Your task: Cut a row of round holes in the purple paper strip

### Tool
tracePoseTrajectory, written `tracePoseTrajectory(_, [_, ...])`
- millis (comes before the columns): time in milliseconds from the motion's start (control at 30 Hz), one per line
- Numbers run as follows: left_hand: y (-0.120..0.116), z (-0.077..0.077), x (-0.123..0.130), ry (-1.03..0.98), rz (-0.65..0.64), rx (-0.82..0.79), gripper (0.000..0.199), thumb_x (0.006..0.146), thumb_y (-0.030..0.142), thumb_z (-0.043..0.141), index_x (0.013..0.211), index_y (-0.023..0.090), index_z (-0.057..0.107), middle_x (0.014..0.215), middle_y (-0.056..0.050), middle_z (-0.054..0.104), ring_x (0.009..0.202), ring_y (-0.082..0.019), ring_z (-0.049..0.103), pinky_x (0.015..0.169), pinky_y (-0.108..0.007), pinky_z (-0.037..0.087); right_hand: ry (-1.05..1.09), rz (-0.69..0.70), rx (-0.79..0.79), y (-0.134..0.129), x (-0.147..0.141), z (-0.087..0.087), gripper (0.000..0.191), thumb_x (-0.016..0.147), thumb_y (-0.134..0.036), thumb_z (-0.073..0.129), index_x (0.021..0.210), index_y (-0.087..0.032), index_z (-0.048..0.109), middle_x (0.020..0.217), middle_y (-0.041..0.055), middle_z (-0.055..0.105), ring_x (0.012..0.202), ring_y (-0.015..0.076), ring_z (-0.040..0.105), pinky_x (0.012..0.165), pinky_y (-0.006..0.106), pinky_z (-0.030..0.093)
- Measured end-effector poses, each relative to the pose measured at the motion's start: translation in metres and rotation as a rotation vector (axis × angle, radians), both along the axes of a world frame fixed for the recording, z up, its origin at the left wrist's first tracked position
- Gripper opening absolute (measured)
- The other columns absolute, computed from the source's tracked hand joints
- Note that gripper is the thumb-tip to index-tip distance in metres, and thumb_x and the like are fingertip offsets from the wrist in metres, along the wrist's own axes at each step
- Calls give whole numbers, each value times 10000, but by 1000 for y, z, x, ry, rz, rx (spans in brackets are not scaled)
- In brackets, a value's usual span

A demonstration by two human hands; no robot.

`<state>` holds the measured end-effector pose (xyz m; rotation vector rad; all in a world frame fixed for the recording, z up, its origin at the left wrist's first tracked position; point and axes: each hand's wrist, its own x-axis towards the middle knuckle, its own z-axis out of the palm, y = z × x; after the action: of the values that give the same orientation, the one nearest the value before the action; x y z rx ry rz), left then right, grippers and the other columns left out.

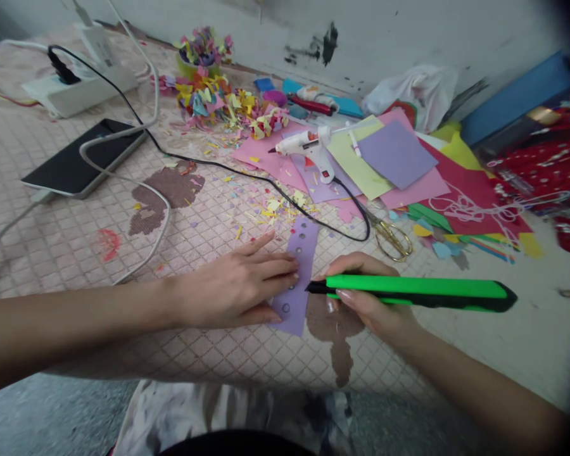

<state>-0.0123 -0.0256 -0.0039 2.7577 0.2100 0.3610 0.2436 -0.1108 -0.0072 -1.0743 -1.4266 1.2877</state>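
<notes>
In the head view, a yellow-green pot (186, 66) brimming with paper flowers (204, 45) stands at the back of the counter (209, 234). The right hand (377, 297) grasps a green marker (422, 289) along its long axis, which runs crosswise, tip leftward at the edge of the purple strip (304, 266). The left hand (232, 288), flat and gripping nothing, presses that strip, which points away from the person.

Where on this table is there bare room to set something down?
Bare cloth shows between phone and left forearm, and between green tool and right forearm. It is crowded around the glue gun, paper sheets and scissors.
</notes>
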Motion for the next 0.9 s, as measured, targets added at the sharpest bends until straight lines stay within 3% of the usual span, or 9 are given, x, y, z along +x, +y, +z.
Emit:
tracePoseTrajectory(167, [16, 2, 2, -33, -61, -69, 490, 999, 360, 519, 1399, 79, 492, 1492, -205, 473, 1426, -268, 418, 1215, -497, 268, 80, -55, 41, 5, 1, 4, 153, 880, -276, 693, 1031, -250, 696, 900, 22, 727, 598, 129, 647, 525, 254, 519])
tracePoseTrajectory(333, [27, 13, 11, 100, -173, -85, 608, 956, 314, 604, 1501, 158, 384, 1584, -132, 342, 1502, -268, 264, 1234, -541, 169, 164, -187, 88, 15, 3, 16, 131, 816, -278, 720, 944, -253, 710, 795, 10, 713, 545, 134, 615, 477, 258, 516])
tracePoseTrajectory(467, [31, 17, 25, 99, -278, -83, 592, 900, 326, 689, 1441, 197, 487, 1547, -90, 415, 1487, -270, 295, 1244, -531, 131, 196, -248, 79, 18, 5, 21, 110, 781, -229, 721, 889, -249, 719, 783, 4, 690, 522, 120, 598, 452, 242, 496])
tracePoseTrajectory(600, [24, 10, 33, 38, -224, -52, 543, 895, 340, 683, 1386, 154, 546, 1484, -128, 504, 1419, -275, 429, 1241, -511, 172, 185, -256, 85, 19, 6, 18, 105, 793, -235, 712, 897, -245, 710, 775, 15, 692, 521, 126, 591, 445, 243, 493])
tracePoseTrajectory(733, [5, -1, 30, 54, -128, 1, 542, 957, 371, 592, 1405, 78, 507, 1524, -182, 431, 1440, -303, 390, 1232, -542, 183, 217, -235, 71, 20, 6, 14, 117, 787, -231, 711, 903, -244, 717, 793, 8, 698, 521, 114, 596, 461, 235, 506])
tracePoseTrajectory(900, [-21, -4, 22, 77, -54, 46, 650, 986, 492, 514, 1468, 65, 426, 1548, -177, 395, 1439, -308, 389, 1210, -483, 275, 200, -246, 66, 22, 5, 14, 122, 780, -253, 714, 901, -235, 707, 785, 6, 684, 510, 115, 587, 460, 248, 513])
